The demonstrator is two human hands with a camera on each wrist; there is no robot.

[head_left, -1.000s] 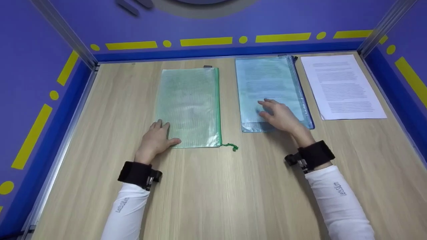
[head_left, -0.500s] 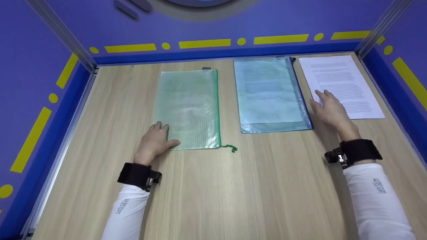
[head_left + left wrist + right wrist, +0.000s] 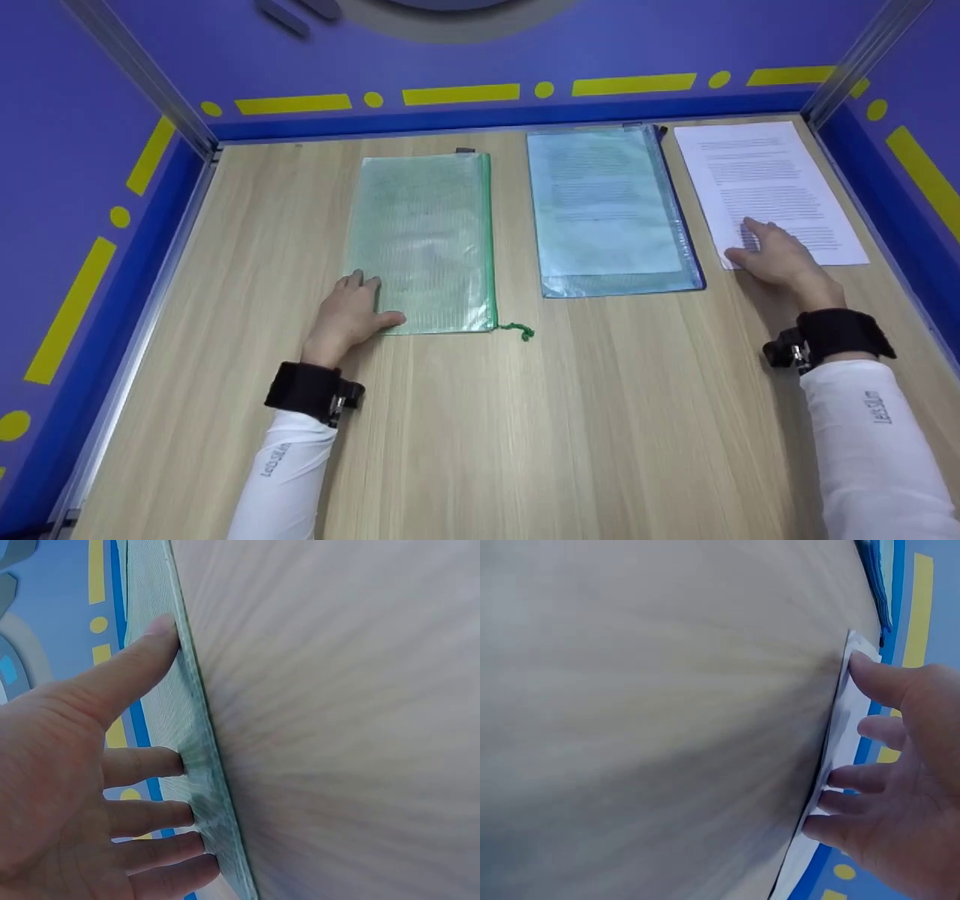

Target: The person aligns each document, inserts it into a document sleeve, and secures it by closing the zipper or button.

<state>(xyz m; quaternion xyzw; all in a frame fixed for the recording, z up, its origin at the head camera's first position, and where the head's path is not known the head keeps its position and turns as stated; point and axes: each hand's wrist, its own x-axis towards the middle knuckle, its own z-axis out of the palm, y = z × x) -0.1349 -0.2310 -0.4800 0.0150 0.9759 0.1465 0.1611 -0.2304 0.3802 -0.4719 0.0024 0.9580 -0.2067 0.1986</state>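
A green mesh zipper pouch [image 3: 427, 232] lies flat at the left of the table, its knotted green zipper cord [image 3: 521, 328] trailing from the lower right corner. My left hand [image 3: 346, 315] rests on the pouch's lower left corner, fingers spread and fairly straight; the left wrist view shows the fingertips [image 3: 171, 761] touching it near its edge. Over the near edge of a white printed paper stack [image 3: 772, 180] at the far right is my right hand [image 3: 781, 259], fingers spread. In the right wrist view the thumb and several fingertips [image 3: 819, 826] meet the paper close to its edge.
A blue zipper pouch [image 3: 607, 210] with printed sheets inside lies between the green pouch and the paper. Wood-grain tabletop [image 3: 480, 450] spreads in front. Purple-blue panels [image 3: 465, 67] with yellow marks enclose the back and both sides.
My right hand has moved right, from over the blue pouch, past its right edge, to the near edge of the paper stack. The left hand has stayed on the green pouch.
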